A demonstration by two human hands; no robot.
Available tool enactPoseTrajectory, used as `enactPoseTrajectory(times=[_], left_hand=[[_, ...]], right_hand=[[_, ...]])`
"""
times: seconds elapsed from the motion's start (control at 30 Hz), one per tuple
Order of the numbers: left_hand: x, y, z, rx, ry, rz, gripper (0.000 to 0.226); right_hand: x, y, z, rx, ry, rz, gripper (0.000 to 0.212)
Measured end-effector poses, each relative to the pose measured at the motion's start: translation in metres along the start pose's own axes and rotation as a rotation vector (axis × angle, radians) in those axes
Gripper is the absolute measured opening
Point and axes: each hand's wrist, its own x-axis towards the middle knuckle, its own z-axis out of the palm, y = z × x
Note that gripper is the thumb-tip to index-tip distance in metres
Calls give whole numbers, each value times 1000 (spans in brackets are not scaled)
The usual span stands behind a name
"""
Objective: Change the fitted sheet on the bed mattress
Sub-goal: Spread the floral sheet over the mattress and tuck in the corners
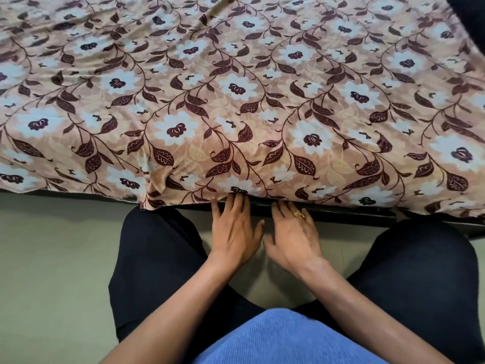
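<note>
Both hands are low in the middle of the picture, side by side and just apart, backs up. The left hand [233, 228] has its grip apart. Its fingers are straight and a little spread, holding nothing, and their tips touch the bottom edge of the sheet [236, 88]. The right hand [295, 233] is the same, with straight fingers not clamped on anything. Its tips are at the dark edge of the bed [349, 215], just under the sheet. I cannot tell how far they reach under. A gold ring [299, 214] sits on one finger of the right hand.

The sheet fills the whole top half of the picture. It is pinkish tan with white flowers and dark red leaves on curly stems. It lies spread over the bed, with soft wrinkles at the upper left. Its near edge runs across the middle of the picture and curves down over the side of the bed. Just left of the left hand, a bit of the edge hangs lower than the rest.

Below the bed, at the lower left, is a pale green floor [52, 258]. The person's knees in dark trousers [157, 258] are spread wide, one on each side of the hands, close to the bed. A blue top [283, 337] shows at the bottom middle.
</note>
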Motion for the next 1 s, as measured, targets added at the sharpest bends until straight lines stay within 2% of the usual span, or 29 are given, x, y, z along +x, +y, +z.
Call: enactPoseTrajectory(times=[0.07, 0.1, 0.2, 0.23, 0.33, 0.43, 0.6, 0.67, 0.77, 0.8, 0.83, 0.9, 1.0], left_hand=[[2, -2, -7, 21, -39, 23, 75], [4, -6, -10, 0, -69, 55, 74], [9, -32, -25, -412, -183, 113, 55], [10, -45, -33, -546, -155, 109, 47], [10, -84, -52, -684, 125, 14, 34], [21, -117, -81, -571, 391, -5, 22], [84, -175, -147, -345, 583, -37, 14], [123, -218, -164, -320, 485, -115, 23], [166, -293, -171, -89, 23, -377, 79], [173, -315, -164, -31, -95, -427, 87], [175, -329, -156, 3, -155, -446, 87], [175, -338, -143, 18, -144, -429, 82], [171, -331, -135, 3, -146, -419, 78]], right_hand=[[2, 0, -12, 95, 77, -37, 34], [3, 1, -18, 150, 122, -73, 27], [16, -3, -28, 233, 184, -205, 23], [21, -9, -31, 271, 201, -232, 23], [30, -25, -46, 381, 281, -336, 19], [53, -47, -61, 426, 345, -495, 16], [142, -106, -86, 366, 359, -630, 20], [188, -134, -95, 286, 296, -608, 32], [244, -177, -94, 176, 151, -517, 54], [259, -191, -88, 136, 94, -495, 63], [269, -201, -80, 88, 52, -479, 70], [280, -211, -64, 28, 12, -458, 75], [276, -210, -57, 60, 18, -447, 78]])
